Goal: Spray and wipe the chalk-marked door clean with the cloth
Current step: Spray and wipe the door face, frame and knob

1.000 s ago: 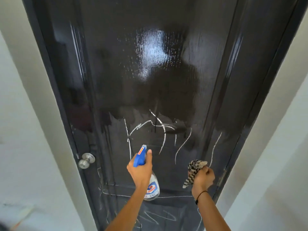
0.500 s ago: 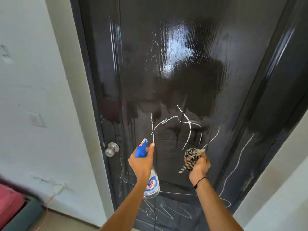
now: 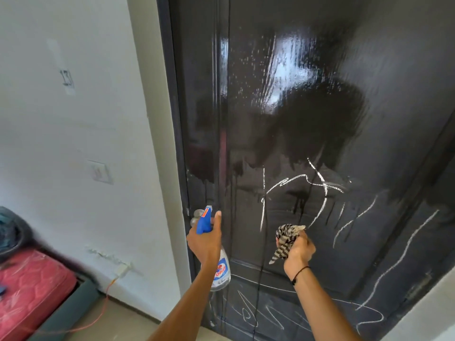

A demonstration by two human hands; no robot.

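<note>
Currently mid-spray step: left hand (image 3: 205, 238) grips spray bottle (image 3: 220, 267), right hand (image 3: 299, 251) clutches bunched cloth (image 3: 285, 238). Next, likely: wet remaining chalk marks (image 3: 320, 190) on door (image 3: 320, 70), then wipe.

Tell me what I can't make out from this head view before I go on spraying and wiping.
- Door knob: mostly hidden behind the spray bottle in the left hand.
- Bottle label: partly covered by the left wrist, too blurred to read fully.
- Cloth: bunched in the right hand, so its full shape is hidden.
- Door top and bottom: cut off by the frame edges.
- Lowest chalk marks: partly hidden by both forearms.
</note>
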